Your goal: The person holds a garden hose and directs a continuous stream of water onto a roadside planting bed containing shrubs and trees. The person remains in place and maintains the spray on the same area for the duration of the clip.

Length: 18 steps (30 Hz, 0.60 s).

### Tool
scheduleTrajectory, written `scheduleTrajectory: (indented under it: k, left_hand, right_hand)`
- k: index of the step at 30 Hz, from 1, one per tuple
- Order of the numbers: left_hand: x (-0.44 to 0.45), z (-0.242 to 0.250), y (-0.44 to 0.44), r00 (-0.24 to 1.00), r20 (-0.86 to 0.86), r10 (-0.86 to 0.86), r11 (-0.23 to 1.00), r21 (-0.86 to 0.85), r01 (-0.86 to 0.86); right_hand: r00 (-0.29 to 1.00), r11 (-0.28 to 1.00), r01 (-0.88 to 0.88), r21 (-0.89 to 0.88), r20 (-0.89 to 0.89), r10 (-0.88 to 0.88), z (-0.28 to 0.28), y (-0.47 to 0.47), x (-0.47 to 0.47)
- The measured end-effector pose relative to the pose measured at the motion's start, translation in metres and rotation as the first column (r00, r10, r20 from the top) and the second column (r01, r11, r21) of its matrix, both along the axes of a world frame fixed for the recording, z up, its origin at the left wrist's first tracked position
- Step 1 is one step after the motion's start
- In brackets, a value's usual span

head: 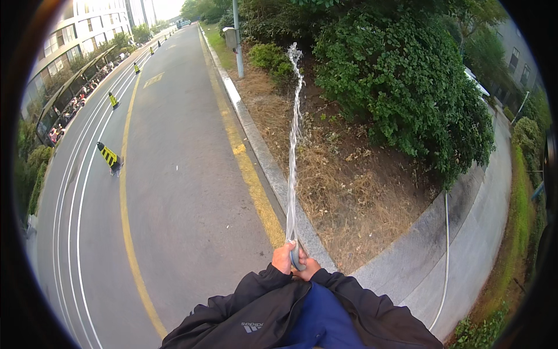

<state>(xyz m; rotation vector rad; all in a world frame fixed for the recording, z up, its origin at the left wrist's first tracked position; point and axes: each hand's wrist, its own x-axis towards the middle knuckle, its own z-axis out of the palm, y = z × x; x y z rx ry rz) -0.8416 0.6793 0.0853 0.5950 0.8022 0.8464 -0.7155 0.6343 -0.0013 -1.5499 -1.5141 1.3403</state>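
Observation:
A grey hose end [297, 257] is held in front of my body by both hands. My left hand [282, 258] and my right hand [308, 268] close around it; with the wrists so near each other, some fingers are hidden. From its mouth a stream of water [293, 174] shoots forward over the stone kerb and the dry grass [344, 196] of the planted bed. The stream breaks up near a small green bush [268, 56]. A large leafy shrub [405, 87] stands right of the stream.
A stone kerb [257, 135] divides the bed from the asphalt road [187, 152] on the left. Yellow-and-black traffic cones [110, 158] line the road. A pole [238, 43] with a grey box stands in the bed. A pale hose [447, 244] lies along the right-hand pavement.

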Motion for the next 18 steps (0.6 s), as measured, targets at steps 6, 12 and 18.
scheduleTrajectory:
  k: [6, 12, 18]
  left_hand:
    - [-0.001, -0.005, -0.004, 0.996, -0.002, 0.092, 0.996, -0.004, -0.092]
    - [-0.001, 0.000, -0.004, 0.991, -0.022, 0.133, 0.991, 0.001, -0.133]
    - [-0.002, -0.001, -0.001, 0.992, -0.020, 0.127, 0.992, 0.012, -0.127]
  right_hand:
    - [1.000, 0.999, -0.011, -0.032, 0.026, 0.011, -0.005, 0.001, -0.001]
    - [0.998, 0.999, -0.011, -0.049, 0.059, 0.014, 0.010, 0.004, -0.001]
    - [1.000, 1.000, -0.007, -0.029, 0.025, 0.007, 0.004, 0.006, -0.001]
